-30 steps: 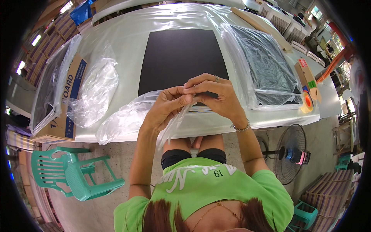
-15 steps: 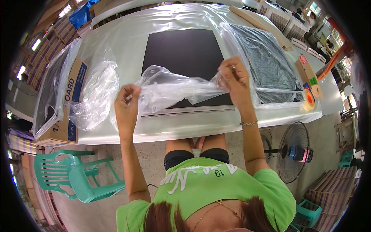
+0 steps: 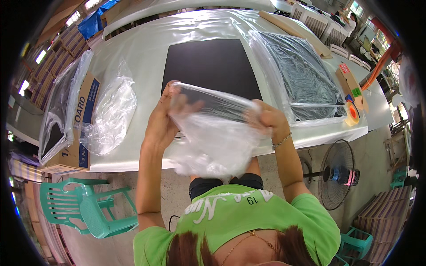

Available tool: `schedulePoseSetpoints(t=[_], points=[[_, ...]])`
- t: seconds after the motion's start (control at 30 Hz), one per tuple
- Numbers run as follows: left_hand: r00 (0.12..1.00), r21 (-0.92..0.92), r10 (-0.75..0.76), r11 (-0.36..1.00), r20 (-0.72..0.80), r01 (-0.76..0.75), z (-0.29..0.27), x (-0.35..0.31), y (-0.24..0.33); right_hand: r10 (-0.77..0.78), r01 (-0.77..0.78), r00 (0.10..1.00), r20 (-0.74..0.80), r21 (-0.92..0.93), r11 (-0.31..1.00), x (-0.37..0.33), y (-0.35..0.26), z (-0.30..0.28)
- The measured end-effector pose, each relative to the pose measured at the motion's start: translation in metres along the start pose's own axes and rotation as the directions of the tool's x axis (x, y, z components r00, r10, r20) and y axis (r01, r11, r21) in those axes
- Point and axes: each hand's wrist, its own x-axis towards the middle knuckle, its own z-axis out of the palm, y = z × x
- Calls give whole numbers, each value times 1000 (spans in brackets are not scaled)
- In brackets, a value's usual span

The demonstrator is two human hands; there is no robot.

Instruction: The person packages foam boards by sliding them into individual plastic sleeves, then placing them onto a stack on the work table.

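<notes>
Between my two hands a clear plastic bag (image 3: 217,142) is stretched, its upper edge taut and its lower part crumpled and blurred, hanging over the table's front edge. My left hand (image 3: 162,119) grips the bag's left upper corner; its fingers show through the film. At the right upper corner my right hand (image 3: 270,119) pinches the bag, partly smeared by motion. Beyond the bag, a flat black sheet (image 3: 211,62) lies on the table; the bag and my hands hide its near part.
The table (image 3: 146,48) has a whitish plastic cover. At left are a crumpled plastic bag (image 3: 115,111) and a cardboard box (image 3: 66,164); at right, a plastic-wrapped black panel (image 3: 306,75), an orange-cored tape roll (image 3: 352,114) and a long carton (image 3: 350,84). A green chair (image 3: 106,221) and a fan (image 3: 337,175) stand below.
The bag has gone from a loose band over the black sheet to a stretched edge with its body hanging toward me. My left hand moved right and up; my right hand came lower.
</notes>
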Motion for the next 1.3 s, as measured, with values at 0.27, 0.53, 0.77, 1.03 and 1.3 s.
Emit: schedulePoseSetpoints(t=[0.27, 0.53, 0.77, 1.03, 1.3], points=[[885, -240, -110, 941, 453, 240, -96, -15, -55, -566, 754, 608, -557, 180, 632, -3, -14, 21], [889, -621, 453, 717, 69, -317, -145, 5, 13, -6, 178, 911, -412, 381, 907, -35, 37, 35], [929, -517, 184, 856, 321, 9, -110, 11, -12, -238, 218, 971, -4, 418, 882, -82, 55, 30], [795, -447, 87, 860, 601, 245, -125, -35, -72, -699, 755, 655, -286, 214, 620, -45, -48, 13], [727, -766, 531, 643, 436, -10, -140, -14, -15, -95, 41, 680, -727, -91, 995, -25, 47, 30]])
